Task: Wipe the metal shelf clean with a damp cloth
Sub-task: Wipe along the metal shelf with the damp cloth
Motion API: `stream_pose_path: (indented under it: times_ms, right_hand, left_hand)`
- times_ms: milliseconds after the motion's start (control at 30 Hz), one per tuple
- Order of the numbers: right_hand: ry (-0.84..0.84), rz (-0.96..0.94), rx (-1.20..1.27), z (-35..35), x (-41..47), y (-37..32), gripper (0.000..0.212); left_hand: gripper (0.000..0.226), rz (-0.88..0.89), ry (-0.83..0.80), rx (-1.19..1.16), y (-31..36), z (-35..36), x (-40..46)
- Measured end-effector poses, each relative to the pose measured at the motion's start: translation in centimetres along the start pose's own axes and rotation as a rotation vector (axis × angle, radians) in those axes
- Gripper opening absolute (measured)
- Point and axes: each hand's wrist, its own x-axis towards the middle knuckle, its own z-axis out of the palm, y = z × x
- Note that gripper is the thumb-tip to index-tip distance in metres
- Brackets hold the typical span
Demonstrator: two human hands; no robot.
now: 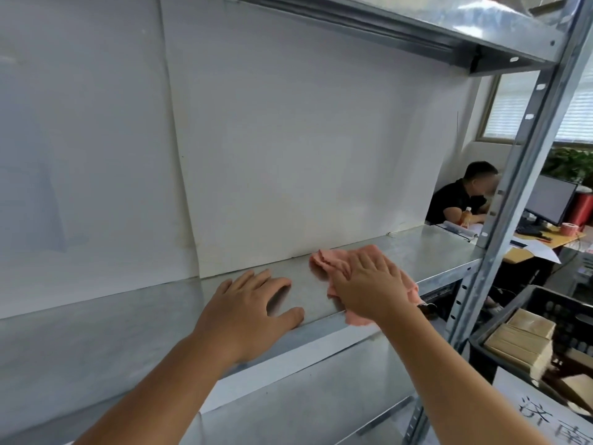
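The grey metal shelf point(426, 248) runs across the middle of the view, backed by white board. A pink cloth point(324, 260) lies spread on it, right of centre, one corner hanging over the front edge. My right hand point(369, 284) presses flat on the cloth, fingers spread, covering most of it. My left hand point(247, 303) rests palm down on the bare shelf just left of the cloth, thumb along the front lip, holding nothing.
A slotted steel upright point(513, 194) stands at the right, with another shelf point(417, 24) overhead and one point(305, 403) below. A black crate point(500, 319) of tan packs sits lower right. Beyond, a person sits at a desk with a monitor point(550, 197).
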Motion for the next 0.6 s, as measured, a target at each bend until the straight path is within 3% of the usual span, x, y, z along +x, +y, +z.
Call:
stream_pose_path:
  times_ms: [100,200,267,333,433,533,600]
  right_hand:
    - [0.015,-0.176,0.012,0.6,-2.4,-3.6,0.076]
    - [0.0,-0.284,-0.038,0.5,-0.9,-1.7,0.087]
    - [-0.004,-0.173,-0.059,0.1,0.8,0.4,0.093]
    - [-0.006,-0.053,-0.074,0.3,0.6,-0.2,0.086]
    - [-0.003,-0.201,-0.031,1.6,-2.5,-5.2,0.085]
    - [-0.008,-0.275,-0.041,1.3,-3.2,-5.9,0.099]
    - [0.029,-0.184,0.016,0.5,-2.7,-4.7,0.081]
  left_hand:
    - [0.081,0.01,-0.003,0.002,-0.1,0.0,-0.1]
    - [0.085,0.005,-0.007,0.004,-0.6,0.1,-0.1]
    - [0.077,-0.001,-0.002,0.001,-0.9,0.0,-0.3]
    - [0.076,-0.002,0.003,-0.008,-1.3,-0.2,-0.8]
    - [0.084,0.035,0.029,-0.003,-2.5,-0.4,-1.5]
    - [0.077,0.06,0.019,-0.004,-4.0,-1.0,-2.5]
    - [0.072,0.062,-0.008,-0.011,-5.0,-1.6,-3.4]
